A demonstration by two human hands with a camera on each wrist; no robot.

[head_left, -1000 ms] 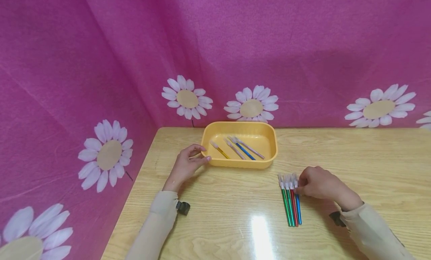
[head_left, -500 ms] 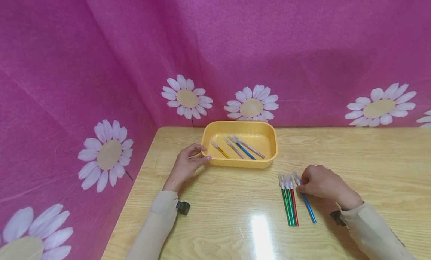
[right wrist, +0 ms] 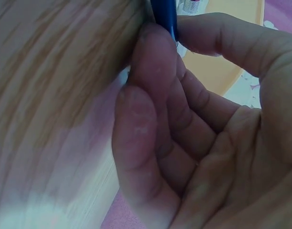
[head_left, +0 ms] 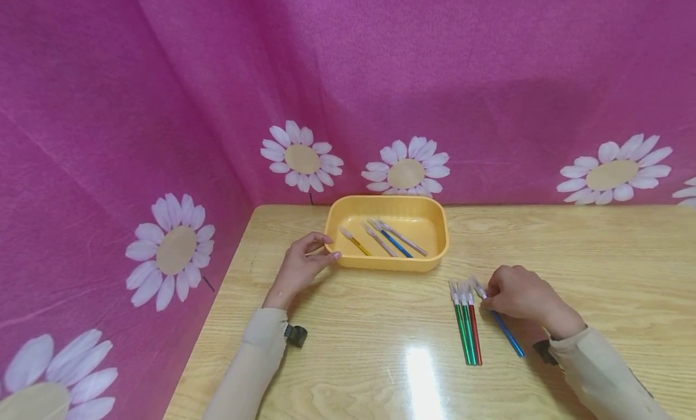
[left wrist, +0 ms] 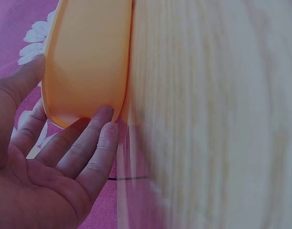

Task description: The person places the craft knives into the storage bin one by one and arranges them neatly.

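Observation:
My left hand [head_left: 301,266] holds the left end of a yellow plastic tray [head_left: 387,264], thumb at its front corner and fingers against its end wall [left wrist: 86,62]. In the head view, my right hand [head_left: 523,294] pinches a blue craft knife [head_left: 508,334] near its clear cap. Its handle slants down to the right, close over the table; in the right wrist view the blue handle [right wrist: 165,16] sits between thumb and fingertip. Just left of it, two green craft knives [head_left: 463,335] and a red one [head_left: 475,335] lie side by side, caps away from me.
Inside the tray lie several capped craft knives: a yellow one [head_left: 360,246], a blue one [head_left: 396,243] and pale pink ones [head_left: 409,240]. The wooden table [head_left: 359,341] ends at a magenta curtain [head_left: 462,75] printed with white flowers, behind and at the left.
My right hand has drawn the blue knife away from the red one, and its lower end has swung right. The left hand and tray have stayed in place.

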